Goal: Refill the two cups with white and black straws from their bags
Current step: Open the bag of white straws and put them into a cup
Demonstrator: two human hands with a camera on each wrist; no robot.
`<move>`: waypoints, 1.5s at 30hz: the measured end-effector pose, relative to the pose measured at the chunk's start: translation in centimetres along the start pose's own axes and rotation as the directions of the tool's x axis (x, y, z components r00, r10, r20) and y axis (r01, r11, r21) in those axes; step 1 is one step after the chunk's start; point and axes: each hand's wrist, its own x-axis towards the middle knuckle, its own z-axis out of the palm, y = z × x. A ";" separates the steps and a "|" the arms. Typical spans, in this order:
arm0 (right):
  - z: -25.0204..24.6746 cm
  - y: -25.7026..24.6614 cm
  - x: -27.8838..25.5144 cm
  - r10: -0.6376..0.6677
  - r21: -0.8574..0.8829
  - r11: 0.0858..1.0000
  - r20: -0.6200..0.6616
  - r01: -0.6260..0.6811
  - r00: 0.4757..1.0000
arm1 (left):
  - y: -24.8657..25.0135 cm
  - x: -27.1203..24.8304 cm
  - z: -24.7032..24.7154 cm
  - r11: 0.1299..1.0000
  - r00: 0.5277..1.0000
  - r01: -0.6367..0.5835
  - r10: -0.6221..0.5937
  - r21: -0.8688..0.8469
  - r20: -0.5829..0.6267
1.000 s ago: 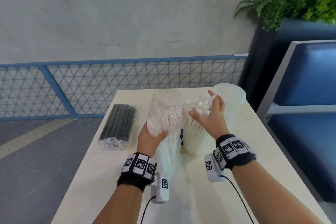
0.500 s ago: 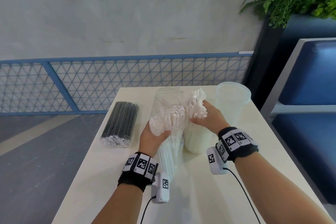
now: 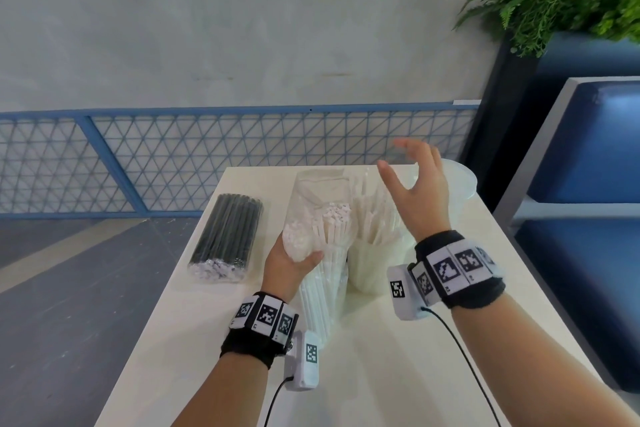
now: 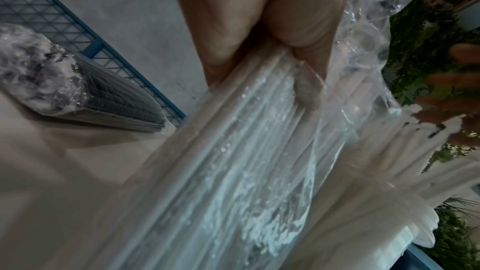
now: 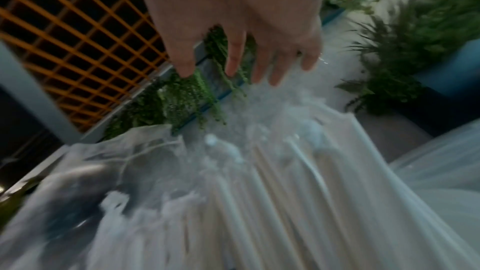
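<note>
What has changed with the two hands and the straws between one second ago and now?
The right hand let go of the white straws it had put in the near cup and rose above them, fingers spread, holding nothing. The straws now stand loose in that cup. Unchanged: the left hand holds the white straw bag in its grip, the black straw bag lies at the left, and the far cup holds no straws.
</note>
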 end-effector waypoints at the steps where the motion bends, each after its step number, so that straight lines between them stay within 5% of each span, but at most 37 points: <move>1: 0.1 -0.6 -0.7 -0.076 0.034 0.997 0.000 0.076 0.997 | 0.0 0.0 -0.1 1.000 1.000 -0.006 0.006 -0.001 0.004; 4: 1.4 -1.4 -3.0 -0.169 0.069 0.985 0.283 0.156 0.944 | -0.1 0.1 -0.5 1.000 1.000 -0.006 0.006 0.002 0.028; 7: 3.2 -0.9 -4.8 -0.116 -0.060 0.984 0.504 0.168 0.856 | -0.3 0.0 -1.3 1.000 0.998 -0.001 0.000 0.010 0.059; 14: 4.6 -0.7 -6.3 0.026 -0.102 0.994 0.566 0.039 0.824 | -0.5 -0.2 -3.6 0.997 0.990 0.058 -0.052 -0.046 0.128; 21: 6.3 0.6 -7.5 0.166 -0.088 0.986 0.657 -0.143 0.735 | -1.0 -0.5 -4.3 0.994 0.983 0.078 -0.064 -0.075 0.174; 28: 7.3 0.5 -9.2 0.205 -0.022 0.975 0.466 -0.221 0.861 | -1.3 -0.6 -3.9 0.996 0.995 0.054 -0.048 -0.066 0.088; 33: 7.4 -0.4 -9.2 0.271 0.091 0.941 0.375 -0.326 0.886 | -1.2 -0.7 -3.5 0.998 0.997 0.019 -0.014 -0.066 0.077; 45: 4.8 -3.7 -4.2 0.168 0.406 0.880 0.218 -0.246 0.961 | -1.7 0.2 -2.5 0.998 0.998 -0.010 0.014 -0.067 0.058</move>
